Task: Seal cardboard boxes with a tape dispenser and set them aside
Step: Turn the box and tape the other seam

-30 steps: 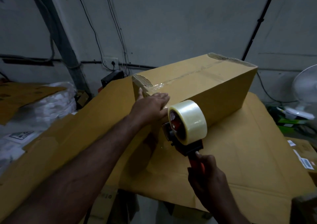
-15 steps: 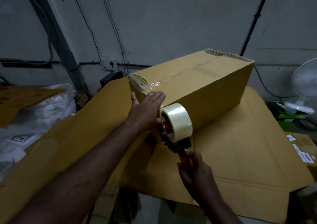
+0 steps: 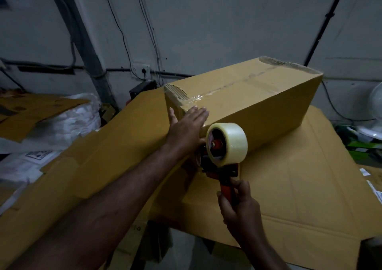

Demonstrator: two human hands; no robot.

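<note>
Single view recorded, from a wide-angle camera worn on the head. It was aimed forward and down, along both forearms, toward a grey wall [image 3: 206, 21] at the back. Range was close: left hand [image 3: 186, 131] and right hand [image 3: 241, 207] were framed at arm's reach, mid to lower frame, with the tape dispenser [image 3: 226, 145] seen between them and the cardboard box [image 3: 258, 108] placed just beyond, near centre. Flattened cardboard [image 3: 299, 176] was taken in below; a fan [image 3: 377, 104] was cut off by the right edge.
</note>
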